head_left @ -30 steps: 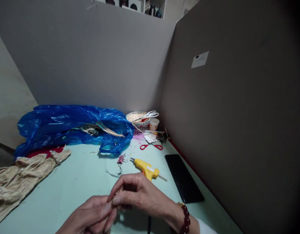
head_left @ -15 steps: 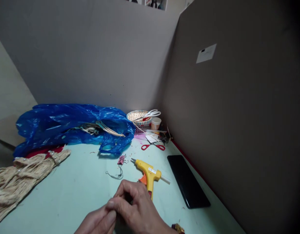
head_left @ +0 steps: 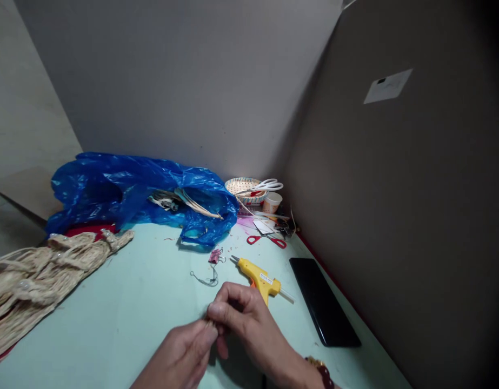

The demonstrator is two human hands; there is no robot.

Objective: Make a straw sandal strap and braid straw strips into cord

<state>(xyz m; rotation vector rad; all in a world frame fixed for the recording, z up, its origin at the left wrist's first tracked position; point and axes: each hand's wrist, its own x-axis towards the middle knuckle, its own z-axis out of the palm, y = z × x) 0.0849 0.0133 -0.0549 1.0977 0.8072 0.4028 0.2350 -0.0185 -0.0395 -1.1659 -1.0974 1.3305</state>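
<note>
My left hand (head_left: 188, 346) and my right hand (head_left: 243, 313) meet fingertip to fingertip low in the view, over the pale green table. Both are closed in a pinch. A tiny tan bit shows between the fingertips, too small to name. Just beyond my right hand lies a yellow glue gun (head_left: 259, 274), its handle partly hidden by that hand and a clear glue stick poking from its rear. A pink binder clip (head_left: 215, 256) and a looped thin dark cord (head_left: 208, 280) rest to the left of the gun.
Braided straw-coloured bundles (head_left: 50, 275) lie at left. Behind sits a crumpled blue plastic bag (head_left: 152, 186) holding fibre strands. Red-handled scissors (head_left: 269, 239), a paper cup (head_left: 272, 202) and a woven basket (head_left: 245, 186) with white-handled scissors fill the back corner. A black phone (head_left: 324, 302) lies at right.
The view has shifted, so the table things sit further right in the picture. My hands have come up a little, and more of both wrists shows. The fingertips stay together.
</note>
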